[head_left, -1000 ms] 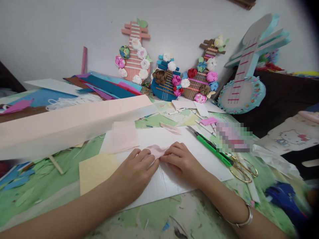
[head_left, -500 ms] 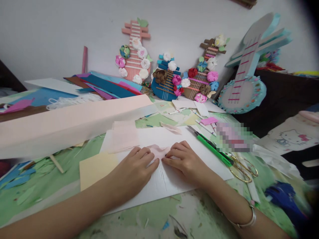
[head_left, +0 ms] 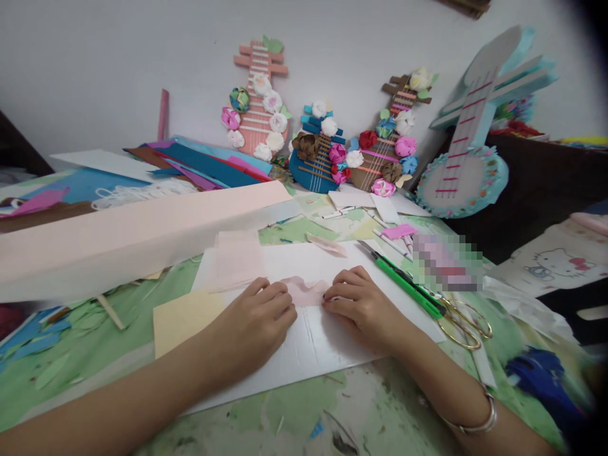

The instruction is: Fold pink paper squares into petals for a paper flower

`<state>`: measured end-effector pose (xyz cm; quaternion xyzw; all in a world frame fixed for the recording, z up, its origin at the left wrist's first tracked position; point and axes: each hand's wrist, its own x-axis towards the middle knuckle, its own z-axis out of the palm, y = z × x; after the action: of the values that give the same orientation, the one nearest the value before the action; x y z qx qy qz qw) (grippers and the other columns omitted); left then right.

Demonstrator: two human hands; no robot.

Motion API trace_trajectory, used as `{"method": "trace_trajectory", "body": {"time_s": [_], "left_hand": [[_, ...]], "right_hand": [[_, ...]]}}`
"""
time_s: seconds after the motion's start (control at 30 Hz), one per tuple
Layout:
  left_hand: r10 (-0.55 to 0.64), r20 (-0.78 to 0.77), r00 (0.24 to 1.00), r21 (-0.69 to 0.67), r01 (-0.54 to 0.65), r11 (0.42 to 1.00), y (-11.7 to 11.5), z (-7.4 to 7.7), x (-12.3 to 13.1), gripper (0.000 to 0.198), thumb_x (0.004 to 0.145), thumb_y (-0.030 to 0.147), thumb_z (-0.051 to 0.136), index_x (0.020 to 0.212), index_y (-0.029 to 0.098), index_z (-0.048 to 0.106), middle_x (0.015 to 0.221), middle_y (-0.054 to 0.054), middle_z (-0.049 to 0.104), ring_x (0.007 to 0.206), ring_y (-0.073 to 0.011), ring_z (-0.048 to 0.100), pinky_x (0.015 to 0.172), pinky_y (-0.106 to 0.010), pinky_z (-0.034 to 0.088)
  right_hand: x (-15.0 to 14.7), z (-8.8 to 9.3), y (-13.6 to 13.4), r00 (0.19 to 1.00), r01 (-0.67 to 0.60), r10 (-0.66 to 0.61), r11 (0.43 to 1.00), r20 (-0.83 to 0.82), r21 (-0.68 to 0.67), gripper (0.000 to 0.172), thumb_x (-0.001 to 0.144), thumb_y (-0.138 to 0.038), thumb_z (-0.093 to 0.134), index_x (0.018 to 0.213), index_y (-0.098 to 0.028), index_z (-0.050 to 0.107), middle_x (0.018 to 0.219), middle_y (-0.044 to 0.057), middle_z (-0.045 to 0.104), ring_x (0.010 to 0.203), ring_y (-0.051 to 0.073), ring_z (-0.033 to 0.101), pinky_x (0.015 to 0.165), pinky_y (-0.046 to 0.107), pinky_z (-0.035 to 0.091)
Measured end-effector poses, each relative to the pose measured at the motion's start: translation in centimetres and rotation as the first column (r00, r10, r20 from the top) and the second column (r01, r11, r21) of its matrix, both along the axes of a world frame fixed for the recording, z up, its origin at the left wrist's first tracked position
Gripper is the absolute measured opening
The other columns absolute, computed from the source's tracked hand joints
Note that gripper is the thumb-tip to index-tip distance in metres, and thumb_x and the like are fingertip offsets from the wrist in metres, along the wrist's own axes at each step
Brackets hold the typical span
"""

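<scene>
Both hands rest on a white board [head_left: 323, 342] lying on the green, paint-stained table. Between them lies a small piece of pale pink crepe paper [head_left: 306, 292]. My left hand [head_left: 259, 320] has its fingers curled down onto the paper's left end. My right hand [head_left: 363, 307] pinches the paper's right end with curled fingertips; a silver bangle [head_left: 475, 423] circles that wrist. A square of pink crepe paper [head_left: 236, 261] lies just behind my left hand, and a small pink scrap [head_left: 325, 244] lies farther back.
A long pale pink folded sheet [head_left: 133, 234] crosses the left side. A yellow card [head_left: 183, 320] sits left of the board. A green utility knife [head_left: 408, 285] and gold scissors [head_left: 463, 323] lie to the right. Several paper guitars with flowers [head_left: 323, 149] lean against the wall.
My hands have drawn slightly apart along the pink paper, the right one shifting rightward, so more of the paper shows between them.
</scene>
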<state>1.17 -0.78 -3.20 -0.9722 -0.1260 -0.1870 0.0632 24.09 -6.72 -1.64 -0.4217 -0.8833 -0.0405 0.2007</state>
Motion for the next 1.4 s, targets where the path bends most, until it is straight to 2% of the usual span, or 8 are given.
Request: {"method": "trace_trajectory", "body": {"time_s": [0.17, 0.53, 1.13, 1.27, 1.33, 1.4], "left_hand": [[-0.028, 0.057, 0.998, -0.037, 0.030, 0.999, 0.1, 0.6, -0.1, 0.020, 0.090, 0.011, 0.044, 0.081, 0.016, 0.061, 0.089, -0.008, 0.065, 0.094, -0.0232, 0.056, 0.085, -0.041, 0.041], [-0.022, 0.098, 0.995, -0.022, 0.024, 0.999, 0.3, 0.7, -0.4, 0.023, 0.087, 0.010, 0.046, 0.071, 0.015, 0.061, 0.076, -0.008, 0.063, 0.090, -0.0237, 0.055, 0.078, -0.039, 0.043], [0.015, 0.060, 0.998, -0.031, -0.013, 0.999, 0.7, 0.9, -0.6, 0.026, 0.088, 0.014, 0.046, 0.067, 0.013, 0.061, 0.072, -0.008, 0.059, 0.089, -0.0252, 0.054, 0.076, -0.041, 0.043], [0.022, 0.135, 0.991, -0.046, -0.016, 0.999, 0.8, 0.9, -0.5, 0.026, 0.089, 0.013, 0.045, 0.067, 0.013, 0.059, 0.070, -0.007, 0.059, 0.085, -0.0237, 0.054, 0.074, -0.040, 0.043], [0.075, 0.201, 0.977, -0.104, -0.055, 0.993, 1.0, 0.8, -0.5, 0.024, 0.089, 0.014, 0.044, 0.069, 0.013, 0.056, 0.071, -0.006, 0.058, 0.080, -0.0215, 0.053, 0.073, -0.038, 0.043], [0.169, 0.244, 0.955, -0.215, -0.117, 0.970, 1.3, 0.7, -0.4, 0.015, 0.089, 0.016, 0.044, 0.078, 0.013, 0.055, 0.080, -0.007, 0.059, 0.081, -0.0207, 0.052, 0.074, -0.037, 0.044]], "right_hand": [[-0.1, 0.2, 0.0, 1.000, 0.005, -0.005, 1.000, -0.005, -0.006, 0.019, 0.080, -0.003, 0.053, 0.071, -0.017, 0.062, 0.083, 0.004, 0.068, 0.083, 0.019, 0.051, 0.072, 0.036, 0.031], [0.1, 0.1, -0.1, 1.000, 0.012, -0.012, 1.000, -0.006, -0.010, 0.021, 0.076, 0.000, 0.052, 0.066, -0.017, 0.058, 0.082, 0.004, 0.067, 0.082, 0.018, 0.050, 0.071, 0.035, 0.031], [0.3, 0.0, -0.2, 0.999, 0.017, -0.017, 1.000, -0.029, -0.023, 0.022, 0.076, 0.000, 0.048, 0.065, -0.017, 0.056, 0.079, 0.005, 0.067, 0.079, 0.018, 0.052, 0.071, 0.036, 0.034], [0.3, -0.6, -0.2, 0.981, 0.020, -0.012, 0.999, -0.195, 0.036, 0.022, 0.078, -0.001, 0.045, 0.069, -0.018, 0.057, 0.076, 0.004, 0.067, 0.076, 0.018, 0.052, 0.071, 0.036, 0.038], [0.3, -0.9, -0.1, 0.940, 0.099, -0.075, 0.994, -0.334, 0.054, 0.022, 0.080, -0.002, 0.044, 0.077, -0.018, 0.059, 0.080, 0.005, 0.067, 0.079, 0.019, 0.053, 0.073, 0.037, 0.041], [0.1, -1.3, 0.2, 0.889, 0.210, -0.198, 0.978, -0.412, -0.016, 0.022, 0.082, -0.007, 0.047, 0.094, -0.019, 0.060, 0.092, 0.007, 0.066, 0.088, 0.021, 0.054, 0.077, 0.037, 0.043]]}}
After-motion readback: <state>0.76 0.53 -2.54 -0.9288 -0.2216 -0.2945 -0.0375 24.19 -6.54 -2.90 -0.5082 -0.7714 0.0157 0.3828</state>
